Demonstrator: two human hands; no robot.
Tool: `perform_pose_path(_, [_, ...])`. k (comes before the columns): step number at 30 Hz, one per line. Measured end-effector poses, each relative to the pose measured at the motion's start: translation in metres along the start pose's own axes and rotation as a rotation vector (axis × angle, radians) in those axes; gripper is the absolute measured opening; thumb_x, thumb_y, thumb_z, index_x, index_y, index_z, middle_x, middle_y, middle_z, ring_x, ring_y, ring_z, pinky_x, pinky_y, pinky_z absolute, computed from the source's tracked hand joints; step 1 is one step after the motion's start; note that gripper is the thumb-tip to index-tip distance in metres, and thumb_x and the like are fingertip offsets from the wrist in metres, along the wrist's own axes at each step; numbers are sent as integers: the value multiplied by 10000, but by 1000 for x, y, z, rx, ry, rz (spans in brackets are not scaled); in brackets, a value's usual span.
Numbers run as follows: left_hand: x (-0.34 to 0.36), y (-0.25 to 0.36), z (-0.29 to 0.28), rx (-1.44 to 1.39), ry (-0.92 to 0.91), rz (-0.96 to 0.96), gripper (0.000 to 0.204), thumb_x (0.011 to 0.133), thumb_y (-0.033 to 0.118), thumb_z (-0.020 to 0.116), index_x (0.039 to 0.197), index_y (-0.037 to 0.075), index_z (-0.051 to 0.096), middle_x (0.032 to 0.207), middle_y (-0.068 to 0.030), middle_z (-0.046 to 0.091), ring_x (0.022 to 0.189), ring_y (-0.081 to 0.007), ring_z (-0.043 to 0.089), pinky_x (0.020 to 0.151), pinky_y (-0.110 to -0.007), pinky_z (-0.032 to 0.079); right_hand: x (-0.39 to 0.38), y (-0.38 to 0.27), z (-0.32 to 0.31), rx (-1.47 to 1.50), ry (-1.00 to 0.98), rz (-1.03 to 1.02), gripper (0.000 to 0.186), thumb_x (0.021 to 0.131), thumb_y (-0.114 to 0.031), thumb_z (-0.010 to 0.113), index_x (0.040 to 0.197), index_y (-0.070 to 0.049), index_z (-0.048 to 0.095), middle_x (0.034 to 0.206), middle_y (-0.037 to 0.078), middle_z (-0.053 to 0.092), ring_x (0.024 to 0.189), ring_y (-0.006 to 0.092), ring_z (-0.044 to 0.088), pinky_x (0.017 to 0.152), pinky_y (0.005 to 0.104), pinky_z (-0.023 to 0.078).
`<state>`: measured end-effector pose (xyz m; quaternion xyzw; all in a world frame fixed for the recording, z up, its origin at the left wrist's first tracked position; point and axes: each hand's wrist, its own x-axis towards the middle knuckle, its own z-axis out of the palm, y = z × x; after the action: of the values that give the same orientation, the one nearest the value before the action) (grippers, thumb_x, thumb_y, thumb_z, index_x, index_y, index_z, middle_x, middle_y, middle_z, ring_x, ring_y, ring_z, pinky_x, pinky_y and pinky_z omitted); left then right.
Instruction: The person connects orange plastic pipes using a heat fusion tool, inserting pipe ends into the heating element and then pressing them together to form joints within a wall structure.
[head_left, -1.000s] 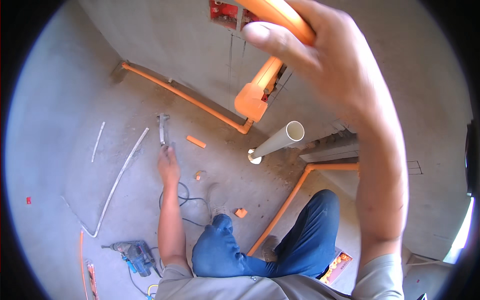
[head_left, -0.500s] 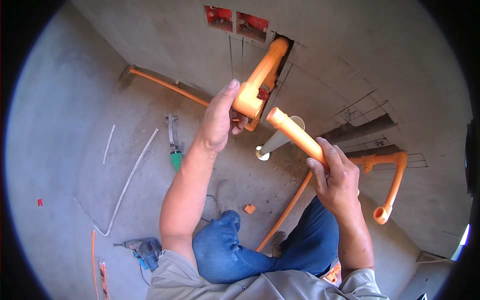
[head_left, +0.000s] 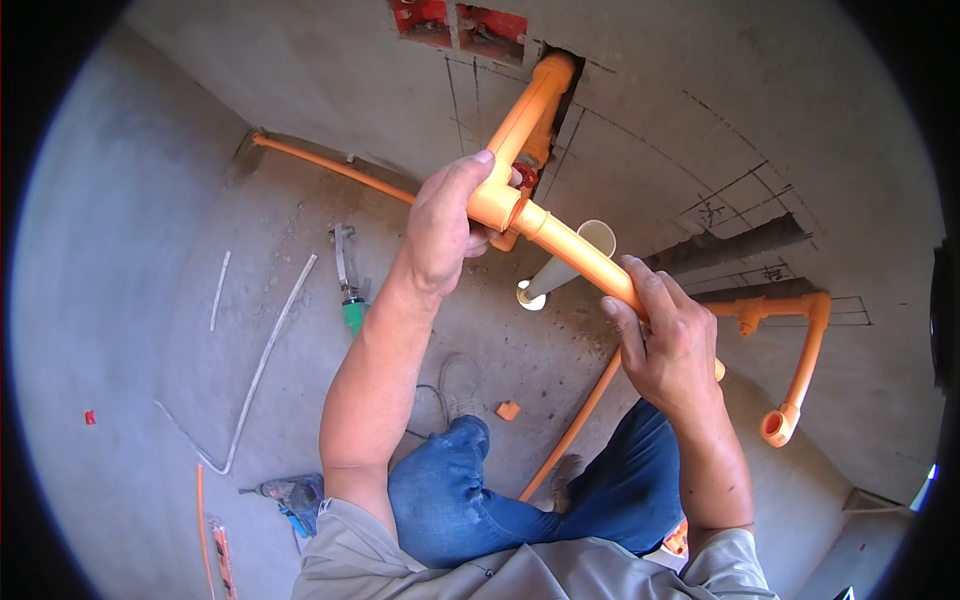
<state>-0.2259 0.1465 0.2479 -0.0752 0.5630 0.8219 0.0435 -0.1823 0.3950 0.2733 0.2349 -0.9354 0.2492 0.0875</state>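
Note:
My left hand (head_left: pixel 445 220) is wrapped round an orange tee fitting (head_left: pixel 494 206) at the lower end of a pipe (head_left: pixel 530 115) that comes out of a slot in the wall. In my right hand (head_left: pixel 668 335) is a length of orange pipe (head_left: pixel 585 256), gripped near its lower right part. The pipe's upper left end meets the side mouth of the fitting. Whether it has entered the mouth, and how deep, I cannot tell. Part of a red valve handle (head_left: pixel 524 176) shows behind the fitting. My left fingertips are partly hidden behind the fitting.
An upright grey pipe (head_left: pixel 560 270) rises from the floor behind the held pipe. To the right, an orange pipe with an elbow (head_left: pixel 778 425) juts from the wall. A green-handled tool (head_left: pixel 354 312), a power drill (head_left: pixel 290 492) and a small orange piece (head_left: pixel 508 410) lie on the floor.
My right hand has moved the pipe up and left, closing the gap to the fitting. The left hand stays on the fitting. The view has shifted slightly.

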Motion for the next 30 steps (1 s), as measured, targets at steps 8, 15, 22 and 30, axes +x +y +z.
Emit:
perform_pose_path(8, [0, 2, 3, 31, 20, 11, 444, 1004, 412, 471, 1066, 18, 666, 756, 13, 549, 498, -20, 331, 419, -185, 232, 3, -3, 0, -13, -18, 6, 377, 866, -142, 743, 1212, -29, 642, 870, 137, 673, 724, 318, 678, 647, 393, 534])
perform_pose_path(15, [0, 15, 5, 124, 24, 32, 443, 1009, 370, 445, 1094, -7, 663, 674, 9, 531, 493, -38, 337, 431, -220, 240, 11, -14, -21, -168, -38, -71, 402, 888, -256, 731, 1206, -27, 635, 771, 96, 611, 634, 289, 651, 544, 407, 511])
perform_pose_path(22, [3, 4, 6, 262, 44, 125, 424, 1021, 374, 437, 1050, 14, 658, 646, 21, 516, 488, -46, 349, 432, -232, 257, 19, -23, -33, -287, -94, -107, 412, 884, -233, 726, 1216, -13, 623, 755, 86, 589, 604, 269, 636, 510, 386, 496])
perform_pose_path(30, [4, -2, 7, 250, 99, 180, 412, 1017, 410, 476, 930, 39, 632, 624, 12, 513, 474, -52, 376, 421, -236, 266, 22, -24, -30, -208, -110, -77, 436, 849, -141, 736, 1246, -9, 616, 749, 107, 585, 608, 300, 608, 537, 415, 472])
